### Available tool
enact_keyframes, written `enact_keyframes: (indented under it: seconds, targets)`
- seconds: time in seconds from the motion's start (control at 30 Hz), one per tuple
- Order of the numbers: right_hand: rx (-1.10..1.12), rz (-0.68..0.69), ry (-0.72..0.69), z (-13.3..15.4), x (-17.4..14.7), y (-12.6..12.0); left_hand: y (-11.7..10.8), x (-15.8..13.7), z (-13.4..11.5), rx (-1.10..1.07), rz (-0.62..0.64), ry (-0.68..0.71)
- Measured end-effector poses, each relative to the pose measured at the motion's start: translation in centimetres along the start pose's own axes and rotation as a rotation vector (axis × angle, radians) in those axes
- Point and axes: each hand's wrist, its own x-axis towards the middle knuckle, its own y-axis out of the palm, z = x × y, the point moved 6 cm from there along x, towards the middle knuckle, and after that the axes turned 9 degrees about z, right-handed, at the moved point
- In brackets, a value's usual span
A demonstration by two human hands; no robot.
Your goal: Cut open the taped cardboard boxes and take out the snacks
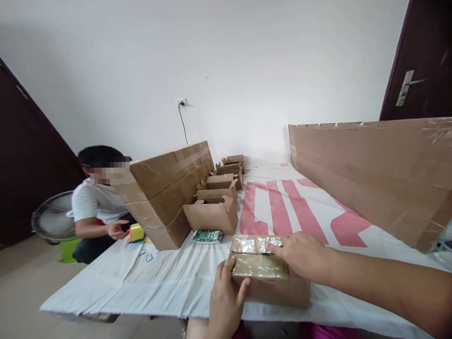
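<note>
left fingers (230, 263) partly hide the taped box (271, 285).

The bare right hand (300, 254) hides part of the taped brown cardboard box (273, 292), its arm running off the right edge; the bare left hand (224, 289) is cut off at the wrist below. The stacked brown cartons (167, 188) hide the thin black cable's (183, 123) lower end. Print on the small green-and-white packet (207, 237) is too small to read. A white-shirted co-worker (84, 200) partly covers the round grey fan (52, 216).

A black cord (183, 125) hangs from a wall socket (178, 100), and a fan (55, 215) stands beside a person (92, 200).
</note>
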Motion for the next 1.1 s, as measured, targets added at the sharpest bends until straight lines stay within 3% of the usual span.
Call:
enact_keyframes:
  seconds: [0.17,0.37,0.47,0.57,0.63,0.73,0.8,0.87,0.97,1.1]
  targets:
    - [0.002,0.151,0.126,-2.1,-2.5,0.6,0.1,-0.1,0.3,0.004,-0.018,0.009]
    - [0.221,-0.006,0.118,-6.4,-7.1,0.2,-0.1,-0.3,-0.1,-0.024,-0.035,0.032]
    - [0.374,-0.113,0.223,-9.5,-8.2,2.5,0.0,-0.5,-0.9,-0.048,-0.043,0.019]
    - [0.452,-0.189,0.403,-12.0,-8.4,7.1,0.4,-0.8,-1.6,-0.097,-0.050,-0.021]
    - [0.469,-0.208,0.444,-12.3,-8.1,10.7,1.0,-1.1,-1.8,-0.186,0.001,-0.062]
    - [0.495,-0.154,0.394,-11.2,-7.7,15.7,2.1,-1.4,-2.1,-0.366,0.103,-0.058]
    - [0.517,-0.122,0.355,-10.4,-7.7,18.0,2.1,-1.7,-2.0,-0.438,0.058,-0.023]
    - [0.541,-0.132,0.321,-9.8,-7.7,18.9,1.9,-2.0,-1.8,-0.461,-0.031,0.010]
    - [0.640,-0.195,0.309,-9.9,-7.6,18.4,1.9,-2.4,-1.9,-0.498,-0.103,0.095]
    - [1.002,-0.269,0.343,-10.2,-7.5,17.3,1.7,-2.6,-2.2,-0.578,-0.188,0.183]
